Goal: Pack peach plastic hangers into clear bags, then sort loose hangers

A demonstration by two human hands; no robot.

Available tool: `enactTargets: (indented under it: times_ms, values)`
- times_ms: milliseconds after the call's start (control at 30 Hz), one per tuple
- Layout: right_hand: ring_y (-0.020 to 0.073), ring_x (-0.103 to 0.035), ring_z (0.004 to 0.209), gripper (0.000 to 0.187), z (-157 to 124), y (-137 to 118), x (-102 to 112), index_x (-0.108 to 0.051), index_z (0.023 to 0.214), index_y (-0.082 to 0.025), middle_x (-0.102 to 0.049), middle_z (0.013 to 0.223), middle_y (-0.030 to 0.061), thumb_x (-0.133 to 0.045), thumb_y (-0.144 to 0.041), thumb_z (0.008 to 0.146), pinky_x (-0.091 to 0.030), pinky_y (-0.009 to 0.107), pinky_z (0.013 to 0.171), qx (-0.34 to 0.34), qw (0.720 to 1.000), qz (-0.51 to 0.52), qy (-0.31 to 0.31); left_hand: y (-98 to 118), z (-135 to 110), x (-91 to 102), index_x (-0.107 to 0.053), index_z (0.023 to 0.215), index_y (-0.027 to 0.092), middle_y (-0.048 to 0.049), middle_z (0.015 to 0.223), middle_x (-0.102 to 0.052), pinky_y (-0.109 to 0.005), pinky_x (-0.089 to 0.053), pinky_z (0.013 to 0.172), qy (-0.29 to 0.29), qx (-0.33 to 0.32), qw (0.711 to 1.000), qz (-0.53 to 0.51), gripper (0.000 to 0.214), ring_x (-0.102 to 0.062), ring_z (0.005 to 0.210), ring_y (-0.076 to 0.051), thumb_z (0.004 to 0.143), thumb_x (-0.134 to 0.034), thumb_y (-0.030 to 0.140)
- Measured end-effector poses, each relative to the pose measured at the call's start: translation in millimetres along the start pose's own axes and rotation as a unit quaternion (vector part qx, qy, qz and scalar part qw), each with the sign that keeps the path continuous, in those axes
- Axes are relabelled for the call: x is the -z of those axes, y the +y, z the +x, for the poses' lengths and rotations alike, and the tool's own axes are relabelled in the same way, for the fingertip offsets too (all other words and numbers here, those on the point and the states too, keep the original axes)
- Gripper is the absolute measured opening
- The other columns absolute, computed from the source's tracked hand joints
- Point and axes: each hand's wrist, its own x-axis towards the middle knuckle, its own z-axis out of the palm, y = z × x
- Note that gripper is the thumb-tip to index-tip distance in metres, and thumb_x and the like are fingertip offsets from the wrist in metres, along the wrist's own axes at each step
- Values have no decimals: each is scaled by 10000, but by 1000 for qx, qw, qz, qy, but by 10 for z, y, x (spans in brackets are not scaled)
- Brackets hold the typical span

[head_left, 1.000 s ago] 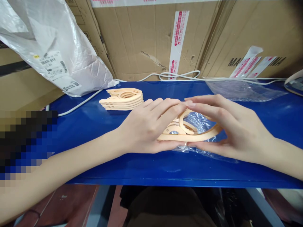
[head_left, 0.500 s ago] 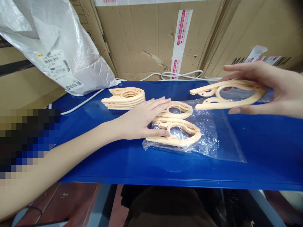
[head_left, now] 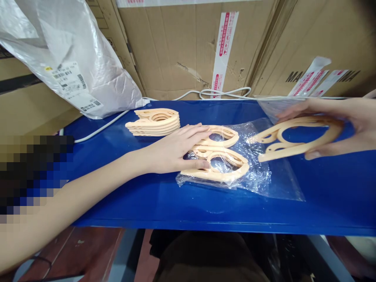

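On the blue table (head_left: pixel 182 203) my left hand (head_left: pixel 173 150) lies flat, fingers stretched out, on two peach plastic folding hangers (head_left: pixel 219 158) that rest on a clear plastic bag (head_left: pixel 264 176). My right hand (head_left: pixel 349 125) is closed around another peach hanger (head_left: pixel 293 139), held just above the table to the right of the bag, with its open ends pointing left. A stack of several more such hangers (head_left: pixel 154 121) sits behind my left hand.
A crinkled white plastic sack (head_left: pixel 67 58) with labels leans at the back left. Cardboard boxes (head_left: pixel 188 43) wall off the rear. A white cable (head_left: pixel 223 93) runs along the table's far edge. Another clear bag (head_left: pixel 270 107) lies at the back right.
My right hand pulled one hanger off the pile, lifted it to the right, then lowered it toward the table. My left hand stayed pressing the remaining hangers on the bag.
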Motion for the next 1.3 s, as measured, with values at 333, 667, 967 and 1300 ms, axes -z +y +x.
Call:
enactTargets:
  times_ms: [333, 667, 967, 1300]
  values:
    - [279, -687, 1115, 643, 171, -197, -209, -531, 1360, -332, -571, 1445, 72, -731, -560, 794, -629, 326, 825, 54, 992, 62, -92, 28, 1, 23, -301, 1558, 225, -104, 1657, -254, -509, -213, 1243, -4, -1, 1000, 19, 820, -201, 1543, -285, 918, -494, 701]
    - [298, -676, 1127, 688, 165, -358, -320, -506, 1401, -285, -656, 1346, 68, -670, -614, 819, -567, 386, 887, 107, 993, -21, -49, -3, -12, -37, -318, 1549, 135, -171, 1657, -214, -544, -217, 1231, 40, 30, 997, 60, 820, -175, 1544, -320, 970, -305, 715]
    - [274, -655, 1022, 656, 146, -478, -563, -565, 1355, -237, -701, 1191, 89, -675, -602, 821, -524, 404, 837, 167, 986, -12, -2, 5, 7, 20, -451, 1427, 72, -166, 1450, -541, -458, -430, 1099, 72, 14, 986, 147, 473, -536, 1313, -272, 1015, -312, 259]
    - [303, -613, 1194, 671, 160, -454, -660, -511, 1408, -314, -635, 1366, 56, -716, -537, 810, -516, 468, 948, 141, 988, 56, -22, -166, -5, 36, -511, 1378, 155, -99, 1418, -566, -398, -447, 1027, 81, -29, 968, 236, 517, -570, 1226, -246, 912, -349, -1]
